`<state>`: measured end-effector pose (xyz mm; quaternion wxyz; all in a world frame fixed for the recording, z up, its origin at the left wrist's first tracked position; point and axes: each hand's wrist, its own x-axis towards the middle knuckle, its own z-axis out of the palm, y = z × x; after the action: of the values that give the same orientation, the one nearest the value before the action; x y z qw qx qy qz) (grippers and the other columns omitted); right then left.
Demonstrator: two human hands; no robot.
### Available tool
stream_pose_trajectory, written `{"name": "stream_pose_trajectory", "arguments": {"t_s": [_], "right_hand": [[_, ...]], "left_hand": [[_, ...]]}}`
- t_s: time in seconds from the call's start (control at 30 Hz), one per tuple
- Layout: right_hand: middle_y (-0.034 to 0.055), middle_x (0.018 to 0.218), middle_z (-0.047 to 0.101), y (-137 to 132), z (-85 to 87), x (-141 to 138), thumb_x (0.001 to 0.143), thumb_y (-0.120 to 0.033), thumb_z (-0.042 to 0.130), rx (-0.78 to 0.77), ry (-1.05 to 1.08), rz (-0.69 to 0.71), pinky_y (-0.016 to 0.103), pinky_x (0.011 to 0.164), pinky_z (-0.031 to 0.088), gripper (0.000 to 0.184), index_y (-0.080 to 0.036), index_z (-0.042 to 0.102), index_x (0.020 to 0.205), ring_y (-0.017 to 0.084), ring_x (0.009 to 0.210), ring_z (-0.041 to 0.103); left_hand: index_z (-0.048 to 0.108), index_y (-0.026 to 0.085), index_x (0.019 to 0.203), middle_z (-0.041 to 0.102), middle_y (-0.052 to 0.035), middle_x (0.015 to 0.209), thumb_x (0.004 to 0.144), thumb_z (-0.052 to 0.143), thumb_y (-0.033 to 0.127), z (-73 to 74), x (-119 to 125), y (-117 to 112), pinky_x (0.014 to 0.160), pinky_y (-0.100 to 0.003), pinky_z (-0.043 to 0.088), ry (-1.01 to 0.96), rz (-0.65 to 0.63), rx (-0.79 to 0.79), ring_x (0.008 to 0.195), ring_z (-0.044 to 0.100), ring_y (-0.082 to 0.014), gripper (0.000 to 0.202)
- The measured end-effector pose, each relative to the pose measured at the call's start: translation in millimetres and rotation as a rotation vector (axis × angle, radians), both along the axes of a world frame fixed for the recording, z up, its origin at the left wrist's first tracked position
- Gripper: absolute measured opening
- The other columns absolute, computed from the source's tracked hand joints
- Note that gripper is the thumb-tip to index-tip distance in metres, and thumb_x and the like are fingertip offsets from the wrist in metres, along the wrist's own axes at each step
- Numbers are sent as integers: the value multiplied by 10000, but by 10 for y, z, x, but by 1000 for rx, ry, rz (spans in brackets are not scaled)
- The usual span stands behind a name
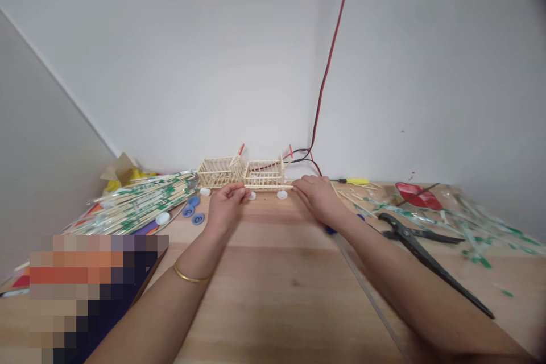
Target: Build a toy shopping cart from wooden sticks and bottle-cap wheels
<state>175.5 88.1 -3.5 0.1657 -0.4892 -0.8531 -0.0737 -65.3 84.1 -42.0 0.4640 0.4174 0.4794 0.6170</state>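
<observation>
Just in front of the stick frame (242, 172), left hand (227, 200) and right hand (315, 195) are pinching a thin rod (269, 187) at opposite ends.

Bare tabletop (264, 296) is running between the forearms (174, 301), leaving a near passage in the middle. Farther on, a thin stick (273, 187) spanning the left hand (227, 203) and right hand (316, 196) is barring the near side of the stick frames (264, 162). The wall (213, 68) is closing the far side. Wrapped sticks (140, 205) and blue caps (198, 219) are crowding the left; pliers (433, 263) and wrappers (475, 242) are cluttering the right.
</observation>
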Motion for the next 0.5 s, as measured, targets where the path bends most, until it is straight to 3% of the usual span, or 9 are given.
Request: {"name": "stream_pose_trajectory", "arguments": {"t_s": [0.07, 0.2, 0.3, 0.5], "right_hand": [[70, 909, 644, 35, 5, -14, 980, -275, 368, 2, 5, -13, 302, 754, 260, 289, -193, 645, 971, 196, 900, 554], [72, 922, 653, 72, -5, -33, 982, -269, 362, 4, 4, -27, 298, 729, 257, 294, -189, 645, 971, 195, 902, 562], [71, 923, 657, 86, -14, -34, 984, -272, 358, 7, 10, -30, 296, 713, 254, 299, -187, 644, 968, 195, 904, 567], [73, 914, 655, 104, 15, -52, 980, -270, 369, -1, -15, -56, 294, 707, 251, 289, -182, 642, 943, 195, 903, 560]], "left_hand": [[658, 129, 914, 718, -62, 784, 661, 713, 327, -30, 8, 8, 792, -345, 510, 31, 59, 11, 767, 673, -184, 326], [690, 151, 977, 727, -83, 916, 767, 618, 314, -20, 20, -52, 882, -366, 472, 438, 173, 99, 909, 653, -212, 275], [675, 173, 1061, 708, -82, 1047, 838, 535, 293, -2, 30, -100, 910, -360, 451, 659, 178, 170, 1011, 620, -214, 289], [620, 176, 1153, 681, -84, 1104, 883, 459, 253, -43, 33, -78, 922, -345, 437, 808, 157, 241, 1039, 596, -203, 324]]}}
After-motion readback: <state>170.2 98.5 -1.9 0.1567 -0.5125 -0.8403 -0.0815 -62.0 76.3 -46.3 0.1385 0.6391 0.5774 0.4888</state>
